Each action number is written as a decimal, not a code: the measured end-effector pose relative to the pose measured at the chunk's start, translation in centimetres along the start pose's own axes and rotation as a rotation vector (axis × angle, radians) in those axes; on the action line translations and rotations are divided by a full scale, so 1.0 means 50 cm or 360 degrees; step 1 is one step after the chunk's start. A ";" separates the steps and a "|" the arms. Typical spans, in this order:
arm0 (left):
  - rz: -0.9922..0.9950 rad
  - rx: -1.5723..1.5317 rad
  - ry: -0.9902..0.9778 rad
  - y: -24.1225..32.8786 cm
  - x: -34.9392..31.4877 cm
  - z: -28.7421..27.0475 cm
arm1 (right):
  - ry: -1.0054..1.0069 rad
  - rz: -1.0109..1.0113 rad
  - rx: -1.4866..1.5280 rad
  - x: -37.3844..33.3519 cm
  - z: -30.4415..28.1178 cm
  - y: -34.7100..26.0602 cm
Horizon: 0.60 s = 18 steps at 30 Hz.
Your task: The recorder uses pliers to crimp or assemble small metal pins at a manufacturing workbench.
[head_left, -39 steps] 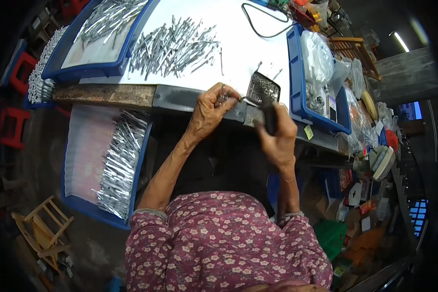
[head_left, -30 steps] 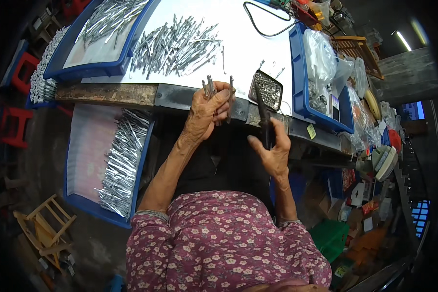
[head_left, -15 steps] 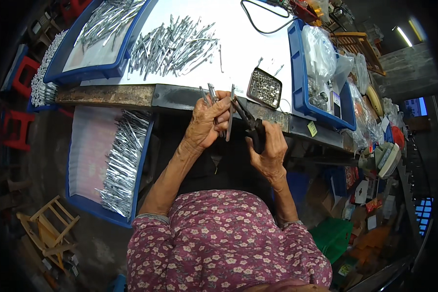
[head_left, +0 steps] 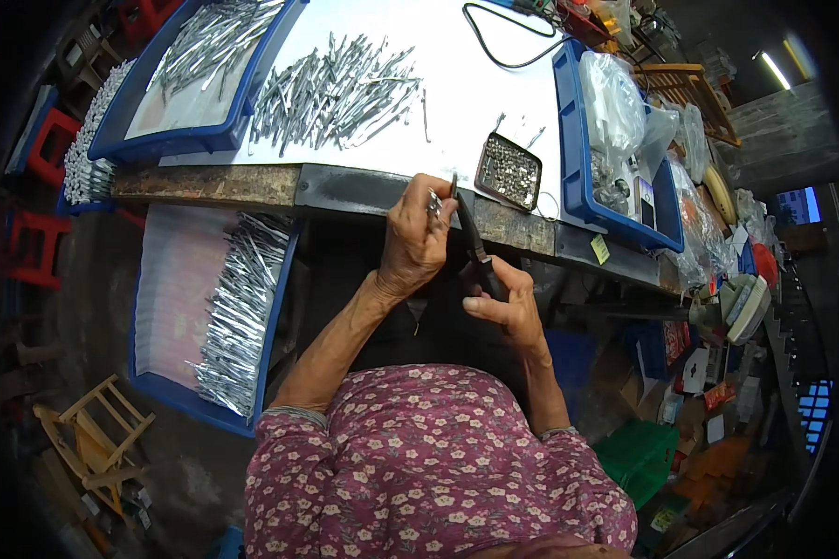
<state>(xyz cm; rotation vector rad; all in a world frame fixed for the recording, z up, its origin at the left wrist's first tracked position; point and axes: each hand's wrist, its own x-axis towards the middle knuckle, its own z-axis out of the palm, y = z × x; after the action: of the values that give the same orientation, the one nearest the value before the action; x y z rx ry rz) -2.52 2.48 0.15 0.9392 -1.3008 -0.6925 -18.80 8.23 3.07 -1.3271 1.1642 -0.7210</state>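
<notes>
My left hand [head_left: 415, 238] is raised at the front edge of the workbench, its fingers pinched round a few thin metal strips [head_left: 434, 203] that show end-on. In my right hand [head_left: 515, 307] are dark-handled pliers [head_left: 474, 233], pointing up and leftward so that their tip meets the fingers of my left hand. What lies between the jaws is too small to make out. Just beyond, a shallow dark tin [head_left: 480, 172] of small metal pieces [head_left: 511, 175] rests on the white bench top. A loose pile of metal strips [head_left: 340, 93] lies farther left.
Blue trays stand on both sides: the left tray [head_left: 224, 138] holds strips, the right tray [head_left: 576, 168] plastic bags. Below the bench edge [head_left: 354, 191], another blue bin [head_left: 140, 377] contains more strips [head_left: 233, 345]. A black cable [head_left: 494, 58] curls across the far bench top.
My left hand has turned and lifted slightly rightward, so the strips now point differently and show less. The pliers stand more upright, and my right hand has shifted a little lower.
</notes>
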 end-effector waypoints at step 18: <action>-0.0624 -0.0125 -0.0411 -0.021 0.153 -0.035 | -0.0197 0.0172 0.0659 -0.010 -0.014 0.047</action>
<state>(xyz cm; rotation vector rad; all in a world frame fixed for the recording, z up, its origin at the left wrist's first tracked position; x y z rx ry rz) 0.54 -4.30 2.91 1.0785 -1.3136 -1.1926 -20.07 8.82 1.02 -0.9408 0.9192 -0.7428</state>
